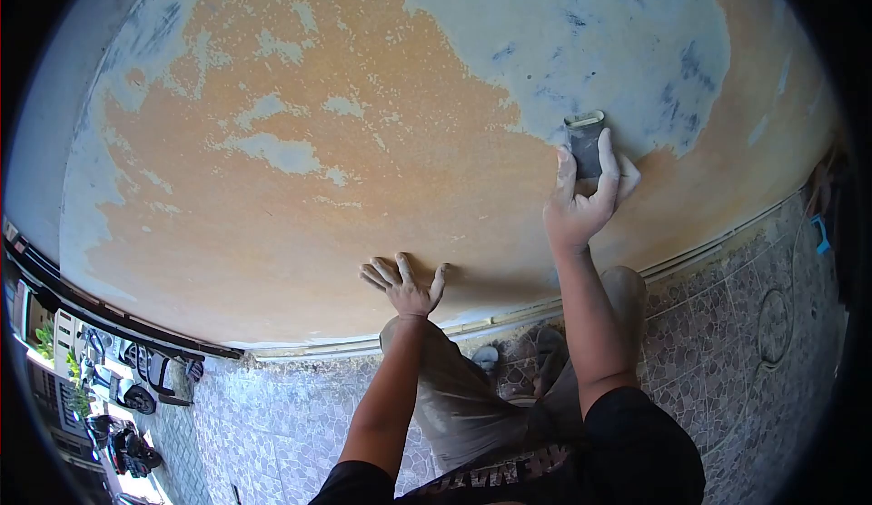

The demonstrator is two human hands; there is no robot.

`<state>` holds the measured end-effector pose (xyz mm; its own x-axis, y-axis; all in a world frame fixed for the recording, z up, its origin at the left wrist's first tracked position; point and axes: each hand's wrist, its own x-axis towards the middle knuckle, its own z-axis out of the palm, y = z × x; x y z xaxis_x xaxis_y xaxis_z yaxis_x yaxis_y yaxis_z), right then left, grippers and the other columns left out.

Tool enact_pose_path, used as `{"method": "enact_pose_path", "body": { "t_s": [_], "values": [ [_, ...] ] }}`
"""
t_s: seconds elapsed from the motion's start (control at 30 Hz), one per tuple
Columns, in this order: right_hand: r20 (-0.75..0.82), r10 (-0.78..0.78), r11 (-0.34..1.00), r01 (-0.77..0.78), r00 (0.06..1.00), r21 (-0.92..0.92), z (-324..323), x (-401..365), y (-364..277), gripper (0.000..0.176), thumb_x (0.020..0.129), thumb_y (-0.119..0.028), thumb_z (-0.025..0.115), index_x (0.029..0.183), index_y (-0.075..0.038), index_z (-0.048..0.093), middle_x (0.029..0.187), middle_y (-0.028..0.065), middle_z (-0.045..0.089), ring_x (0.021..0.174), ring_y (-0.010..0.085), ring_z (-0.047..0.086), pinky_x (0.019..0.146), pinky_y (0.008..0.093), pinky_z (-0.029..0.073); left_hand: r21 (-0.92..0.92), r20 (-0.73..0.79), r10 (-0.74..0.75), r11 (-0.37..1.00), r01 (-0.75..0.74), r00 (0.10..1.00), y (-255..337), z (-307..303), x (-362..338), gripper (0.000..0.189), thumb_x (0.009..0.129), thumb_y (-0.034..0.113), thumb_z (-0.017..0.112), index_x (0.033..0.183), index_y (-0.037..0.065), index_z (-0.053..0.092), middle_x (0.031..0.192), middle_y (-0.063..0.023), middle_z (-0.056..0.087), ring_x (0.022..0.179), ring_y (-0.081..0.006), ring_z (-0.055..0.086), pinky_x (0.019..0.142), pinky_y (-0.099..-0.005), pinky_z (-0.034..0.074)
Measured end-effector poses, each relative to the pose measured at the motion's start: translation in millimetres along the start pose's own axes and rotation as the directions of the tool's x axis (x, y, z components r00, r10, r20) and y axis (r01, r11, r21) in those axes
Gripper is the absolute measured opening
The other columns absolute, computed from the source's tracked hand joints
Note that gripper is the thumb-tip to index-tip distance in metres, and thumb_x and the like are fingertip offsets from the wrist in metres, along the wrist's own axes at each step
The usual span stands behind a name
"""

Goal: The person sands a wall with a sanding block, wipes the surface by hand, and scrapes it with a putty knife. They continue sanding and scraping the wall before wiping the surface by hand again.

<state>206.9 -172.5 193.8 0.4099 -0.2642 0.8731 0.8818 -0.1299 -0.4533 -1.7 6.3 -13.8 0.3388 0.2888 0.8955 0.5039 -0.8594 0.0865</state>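
My right hand grips a dark grey sanding block, thumb on one side and fingers on the other. A pale end of the block shows at its top. It is held at the wall, by the lower edge of a bare whitish patch. Lower and to the left, my left hand lies against the orange paint with its fingers spread and nothing in them. Pale dust coats the fingers of both hands.
Along the wall's foot runs a narrow ledge above a stone-patterned tile floor. A hose or cable lies at right, near a blue object. Vehicles, including a motorcycle, stand outside at far left.
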Motion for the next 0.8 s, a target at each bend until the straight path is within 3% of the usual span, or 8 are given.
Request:
{"method": "enact_pose_path", "body": {
  "t_s": [0.1,0.17,0.37,0.43,0.5,0.57,0.67,0.8],
  "values": [
    [0.231,-0.289,0.956,0.268,0.929,0.119,-2,-83,10,0.055,0.082,-0.022,0.087,0.134,-0.019,0.068,0.11,0.0042,0.055,0.1,0.0232,0.052,0.087,0.0414,0.041,0.025,0.029,0.01,1.0,-0.01,1.0,2,-3,3,0.116,0.081,0.064,0.075,0.166,0.016,0.011,0.168,-0.0324,-0.006,0.151,-0.0616,-0.005,0.115,-0.0785,0.003],
    [0.597,-0.544,0.812,0.549,0.589,0.199,-29,-116,25,0.057,0.079,-0.03,0.088,0.133,-0.026,0.07,0.106,-0.0015,0.056,0.098,0.019,0.052,0.09,0.0402,0.036,0.032,0.028,0.018,0.999,-0.019,0.999,1,-5,1,0.117,0.081,0.064,0.075,0.166,0.017,0.01,0.168,-0.0324,-0.006,0.151,-0.0615,-0.005,0.115,-0.0782,0.003],
    [0.074,-0.056,0.998,0.054,0.996,0.036,-4,-16,0,0.058,0.079,-0.017,0.09,0.131,-0.008,0.067,0.108,0.0083,0.055,0.099,0.0245,0.053,0.088,0.0393,0.042,0.05,0.052,0.039,0.998,-0.042,0.998,-1,-7,-4,0.117,0.082,0.064,0.074,0.167,0.018,0.007,0.168,-0.0323,-0.007,0.151,-0.0612,-0.006,0.115,-0.0787,0.003],
    [-0.036,0.063,0.997,-0.061,0.997,0.048,3,-6,-3,0.062,0.077,-0.014,0.091,0.133,-0.007,0.065,0.107,0.0091,0.055,0.1,0.0252,0.052,0.088,0.0398,0.043,0.037,0.032,0.022,0.999,-0.023,0.999,0,-2,0,0.117,0.082,0.064,0.074,0.167,0.018,0.007,0.168,-0.0325,-0.007,0.151,-0.0621,-0.006,0.114,-0.0803,0.004],
    [0.114,-0.088,0.992,0.076,0.99,0.105,5,-68,3,0.061,0.077,-0.018,0.091,0.132,-0.013,0.068,0.105,0.0046,0.055,0.099,0.0229,0.053,0.09,0.0396,0.041,0.024,0.021,0.023,0.999,-0.024,1.0,1,-2,1,0.117,0.082,0.065,0.073,0.167,0.018,0.007,0.168,-0.0328,-0.007,0.15,-0.0631,-0.006,0.113,-0.0812,0.005],
    [0.404,-0.465,0.877,0.471,0.788,0.09,-18,-107,16,0.058,0.076,-0.023,0.091,0.13,-0.023,0.071,0.104,-0.0011,0.055,0.098,0.0201,0.053,0.09,0.0401,0.037,0.023,0.033,0.009,1.0,-0.01,0.999,0,-1,-1,0.117,0.082,0.065,0.073,0.167,0.019,0.007,0.168,-0.0329,-0.007,0.15,-0.0634,-0.005,0.113,-0.0807,0.004],
    [0.512,-0.395,0.898,0.438,0.763,0.04,-35,-100,22,0.056,0.075,-0.026,0.09,0.128,-0.031,0.072,0.105,-0.0052,0.056,0.096,0.0179,0.053,0.09,0.0403,0.035,0.011,0.007,0.002,1.0,-0.002,1.0,0,2,4,0.111,0.082,0.065,0.073,0.165,0.016,0.019,0.169,-0.0288,-0.003,0.15,-0.0632,-0.005,0.114,-0.0803,0.006],
    [0.05,-0.022,0.999,0.02,0.999,0.031,-7,-16,6,0.057,0.083,-0.016,0.086,0.135,-0.004,0.064,0.11,0.0126,0.056,0.102,0.0288,0.052,0.088,0.0413,0.043,0.009,0.005,0.015,1.0,-0.015,1.0,-1,-1,-1,0.111,0.082,0.066,0.073,0.165,0.016,0.019,0.169,-0.0289,-0.003,0.151,-0.0622,-0.006,0.115,-0.0794,0.004]
  ]
}}
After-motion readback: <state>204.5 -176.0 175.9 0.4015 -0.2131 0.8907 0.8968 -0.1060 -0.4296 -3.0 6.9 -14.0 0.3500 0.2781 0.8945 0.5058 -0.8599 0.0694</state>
